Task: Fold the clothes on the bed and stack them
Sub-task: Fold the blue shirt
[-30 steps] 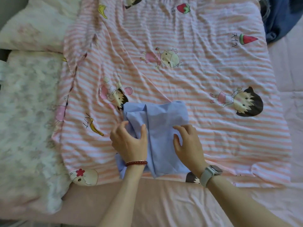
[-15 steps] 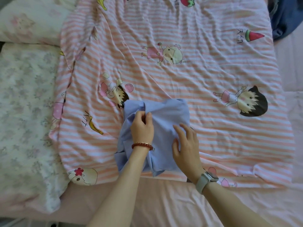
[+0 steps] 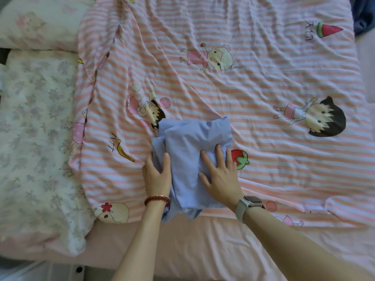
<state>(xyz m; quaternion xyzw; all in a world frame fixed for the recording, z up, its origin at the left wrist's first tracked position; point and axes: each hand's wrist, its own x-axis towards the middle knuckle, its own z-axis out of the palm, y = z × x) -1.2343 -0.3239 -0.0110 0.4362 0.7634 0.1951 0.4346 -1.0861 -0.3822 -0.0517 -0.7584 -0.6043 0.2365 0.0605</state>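
A bed [image 3: 213, 246] with a plain pink sheet fills the head view, and over most of it lies a pink-and-white striped blanket [image 3: 253, 82] printed with cartoon children, a strawberry, bananas and a watermelon slice. To the left sits a pale floral quilt [image 3: 34, 138], with a pillow [image 3: 36, 27] of similar pale print above it. A dark blue cloth [image 3: 363, 15] shows at the top right corner.

Near the front edge of the striped blanket lies a light blue garment [image 3: 192, 151], folded into a compact bundle, its lower end hanging just over the blanket's edge onto the pink sheet. The left hand [image 3: 157, 175] grasps the garment's left side: the thumb lies on top of the fabric while the fingers go round the edge beside it. A red bead bracelet [image 3: 157, 200] circles that wrist. The right hand [image 3: 220, 177] lies released and flat on the right half of the garment, fingers straight and spread, pressing the fabric down. A grey-strapped watch [image 3: 246, 205] sits on the right wrist.
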